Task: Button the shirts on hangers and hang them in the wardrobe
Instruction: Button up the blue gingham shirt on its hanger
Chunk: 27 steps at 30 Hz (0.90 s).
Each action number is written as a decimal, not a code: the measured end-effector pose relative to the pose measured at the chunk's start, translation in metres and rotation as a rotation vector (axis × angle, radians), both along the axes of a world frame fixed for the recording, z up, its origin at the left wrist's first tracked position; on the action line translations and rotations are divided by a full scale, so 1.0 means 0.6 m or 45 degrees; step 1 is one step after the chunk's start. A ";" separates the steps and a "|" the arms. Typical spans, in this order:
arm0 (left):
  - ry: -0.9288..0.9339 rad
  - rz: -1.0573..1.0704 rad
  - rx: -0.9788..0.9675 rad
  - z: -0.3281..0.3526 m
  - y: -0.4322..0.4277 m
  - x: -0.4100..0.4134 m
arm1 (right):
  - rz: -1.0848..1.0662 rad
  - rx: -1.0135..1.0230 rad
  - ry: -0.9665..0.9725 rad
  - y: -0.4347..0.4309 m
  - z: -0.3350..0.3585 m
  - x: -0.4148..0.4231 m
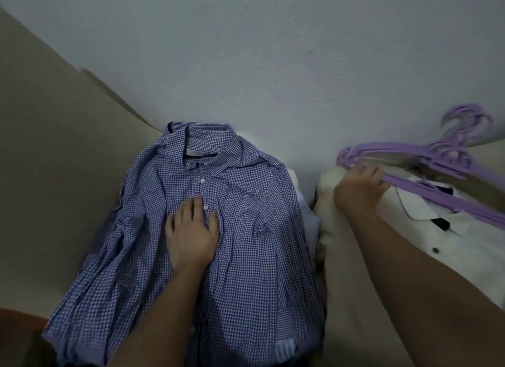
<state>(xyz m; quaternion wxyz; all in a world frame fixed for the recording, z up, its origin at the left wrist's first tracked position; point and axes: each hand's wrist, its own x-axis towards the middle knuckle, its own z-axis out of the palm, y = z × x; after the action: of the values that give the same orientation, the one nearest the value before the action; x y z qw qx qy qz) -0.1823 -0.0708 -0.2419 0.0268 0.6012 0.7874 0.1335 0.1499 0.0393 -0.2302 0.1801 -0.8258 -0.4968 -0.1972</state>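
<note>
One blue gingham shirt (246, 243) | one white shirt (478, 252) | purple hangers (396, 148): a blurred bunch, at least three hooks showing

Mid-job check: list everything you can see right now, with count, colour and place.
checked shirt: one, blue and white, centre, front up, collar toward the wall
placket buttons: two showing, white, on the checked shirt's front
hangers: a bunch, count blurred, purple, right, over the white shirt
white shirt: one, white with dark buttons, far right
beige cloth: one, beige, between the two shirts
beige surface: one, beige, left, under the checked shirt
wall: one, grey-white, behind everything
left hand: one, fingers flat on the checked shirt's front
right hand: one, grips the hangers
</note>
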 end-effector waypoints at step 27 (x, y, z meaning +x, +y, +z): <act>0.049 0.031 0.001 -0.005 0.002 0.005 | 0.300 0.327 -0.549 0.040 -0.019 0.100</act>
<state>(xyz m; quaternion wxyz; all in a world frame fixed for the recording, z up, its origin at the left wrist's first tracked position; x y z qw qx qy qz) -0.1795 -0.0695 -0.2450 0.0096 0.5941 0.7949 0.1226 0.2101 0.0636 -0.2419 0.1951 -0.6715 -0.5872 -0.4076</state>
